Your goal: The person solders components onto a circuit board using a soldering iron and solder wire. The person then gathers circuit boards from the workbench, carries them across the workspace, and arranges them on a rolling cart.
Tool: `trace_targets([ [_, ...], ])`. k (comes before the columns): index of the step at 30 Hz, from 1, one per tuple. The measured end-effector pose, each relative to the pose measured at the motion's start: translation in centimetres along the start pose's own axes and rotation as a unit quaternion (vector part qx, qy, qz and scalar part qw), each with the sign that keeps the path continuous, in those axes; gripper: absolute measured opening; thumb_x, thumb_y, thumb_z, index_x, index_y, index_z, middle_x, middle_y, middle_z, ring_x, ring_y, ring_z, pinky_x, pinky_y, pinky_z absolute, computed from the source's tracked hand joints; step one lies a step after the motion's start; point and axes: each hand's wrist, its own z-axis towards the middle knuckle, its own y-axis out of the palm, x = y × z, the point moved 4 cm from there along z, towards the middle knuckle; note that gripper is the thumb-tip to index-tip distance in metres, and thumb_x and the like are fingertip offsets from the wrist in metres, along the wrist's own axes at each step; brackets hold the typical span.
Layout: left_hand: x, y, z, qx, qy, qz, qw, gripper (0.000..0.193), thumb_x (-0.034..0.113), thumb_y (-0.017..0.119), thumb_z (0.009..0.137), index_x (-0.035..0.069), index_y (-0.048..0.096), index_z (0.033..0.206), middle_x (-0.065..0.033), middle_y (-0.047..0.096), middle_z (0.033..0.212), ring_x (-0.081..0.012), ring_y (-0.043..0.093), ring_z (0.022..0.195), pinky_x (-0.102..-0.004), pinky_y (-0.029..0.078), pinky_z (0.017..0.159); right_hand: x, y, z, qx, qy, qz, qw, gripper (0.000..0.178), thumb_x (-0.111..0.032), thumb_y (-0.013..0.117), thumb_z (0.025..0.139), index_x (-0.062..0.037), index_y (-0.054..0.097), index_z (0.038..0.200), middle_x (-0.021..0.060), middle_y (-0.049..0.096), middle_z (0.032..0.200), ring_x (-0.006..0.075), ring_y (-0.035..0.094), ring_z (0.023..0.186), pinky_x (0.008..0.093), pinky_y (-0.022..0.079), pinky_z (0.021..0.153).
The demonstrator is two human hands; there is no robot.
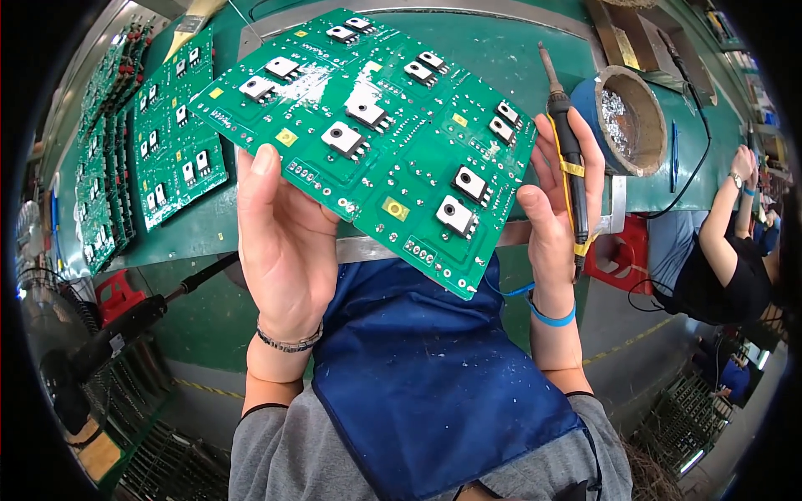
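A green circuit board [409,179] is held up tilted in front of me, carrying several three-legged black-and-white components [344,140] and small yellow squares [396,209]. My left hand [288,238] grips its near left edge, thumb on top and the other fingers hidden beneath. At the board's right edge is my right hand [551,230], fingers partly behind the board. That hand also holds a soldering iron [568,142] between its fingers, its tip pointing away from me and apart from the board. Yellow tape wraps the iron's dark handle. A blue band [553,319] circles my right wrist.
More boards [180,125] stand upright in rows on the left of the green bench [535,63]. A round blue-walled pot [586,117] with shiny contents sits right of the iron. Beyond it lie a blue stick [674,154] and a black cable. Another person [723,259] works far right.
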Motion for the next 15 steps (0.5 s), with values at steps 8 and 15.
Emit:
trace_targets([
  [8, 0.33, -0.14, -0.51, -0.02, 0.002, 0.012, 1.0, 0.036, 0.027, 0.044, 0.098, 0.002, 0.048, 0.124, -0.009, 0.058, 0.122, -0.0185, 0.058, 0.109, -0.0357, 0.048, 0.091, 0.09, -0.02, -0.13, -0.006, 0.016, 0.019, 1.0, 0.082, -0.017, 0.081, 0.072, -0.0007, 0.034, 0.137, 0.0168, 0.049, 0.13, 0.0229, 0.048, 0.122, 0.0365, 0.039, 0.104],
  [15, 0.42, 0.09, -0.92, -0.019, 0.0, 0.015, 1.0, 0.037, 0.027, 0.044, 0.098, 0.001, 0.047, 0.124, -0.0094, 0.058, 0.122, -0.019, 0.057, 0.109, -0.0358, 0.047, 0.092, 0.23, 0.0, -0.16, -0.015, 0.014, 0.026, 0.999, 0.079, -0.015, 0.08, 0.073, -0.0002, 0.035, 0.136, 0.0165, 0.048, 0.131, 0.0225, 0.047, 0.123, 0.0362, 0.039, 0.104],
])
